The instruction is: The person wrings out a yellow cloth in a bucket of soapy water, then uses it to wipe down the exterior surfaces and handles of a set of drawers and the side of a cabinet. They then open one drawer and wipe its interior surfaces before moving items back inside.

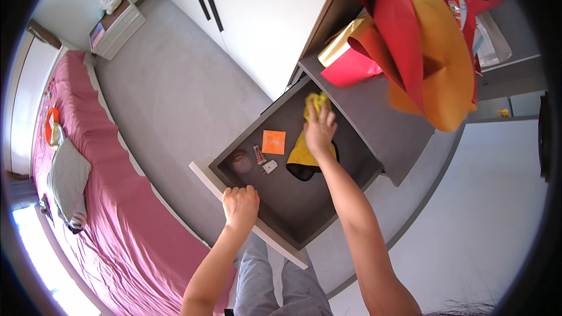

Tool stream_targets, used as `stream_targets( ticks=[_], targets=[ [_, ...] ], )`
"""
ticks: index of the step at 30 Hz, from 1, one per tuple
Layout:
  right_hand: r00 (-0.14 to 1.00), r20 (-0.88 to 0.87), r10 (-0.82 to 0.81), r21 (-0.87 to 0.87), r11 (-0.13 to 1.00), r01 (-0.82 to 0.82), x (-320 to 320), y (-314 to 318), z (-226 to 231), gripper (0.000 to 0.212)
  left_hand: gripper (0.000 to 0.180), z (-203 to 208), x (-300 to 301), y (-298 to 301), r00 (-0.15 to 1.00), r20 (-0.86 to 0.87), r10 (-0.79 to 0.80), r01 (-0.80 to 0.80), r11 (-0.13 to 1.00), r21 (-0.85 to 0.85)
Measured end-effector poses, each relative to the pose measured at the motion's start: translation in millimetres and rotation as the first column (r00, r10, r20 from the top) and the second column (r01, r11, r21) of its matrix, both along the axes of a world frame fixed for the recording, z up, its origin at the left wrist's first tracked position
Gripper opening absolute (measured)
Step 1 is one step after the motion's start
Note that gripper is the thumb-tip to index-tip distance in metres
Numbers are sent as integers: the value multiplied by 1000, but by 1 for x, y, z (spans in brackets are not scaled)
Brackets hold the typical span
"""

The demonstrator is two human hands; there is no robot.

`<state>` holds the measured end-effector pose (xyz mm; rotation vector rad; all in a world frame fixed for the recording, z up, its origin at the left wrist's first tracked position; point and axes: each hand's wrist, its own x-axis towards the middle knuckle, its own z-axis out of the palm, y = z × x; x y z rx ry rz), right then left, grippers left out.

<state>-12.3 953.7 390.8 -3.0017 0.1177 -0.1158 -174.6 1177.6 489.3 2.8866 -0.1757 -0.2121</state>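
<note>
A drawer with a grey inside is pulled out in front of me. My left hand is closed over the top edge of its pale front panel. Deep in the drawer, toward the cabinet, my right hand has its fingers on a crumpled yellow cloth. Under that wrist lies a yellow piece with a black edge; whether it joins the cloth is hidden. Beside it are an orange square packet, a white plug adapter, a small pinkish tube and a round clear container.
Red and gold wrapping paper bulges over the grey cabinet top at the right. White wardrobe doors stand behind the drawer. A bed with a pink cover runs along the left, beside grey floor.
</note>
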Motion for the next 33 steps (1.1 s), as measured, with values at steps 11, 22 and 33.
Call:
stream_targets(
  ticks=[11,22,33],
  targets=[
    [806,-54,590,148,803,-578,-48,-17,6,67,39,5,-7,-2,984,49,171,-175,978,109],
    [940,156,304,-300,921,-248,47,20,56,59,31,1,-3,-4,975,146,167,-172,985,23],
    [990,101,-96,-165,980,112,13,8,59,61,25,4,-4,0,958,217,187,-178,982,-65]
  ],
)
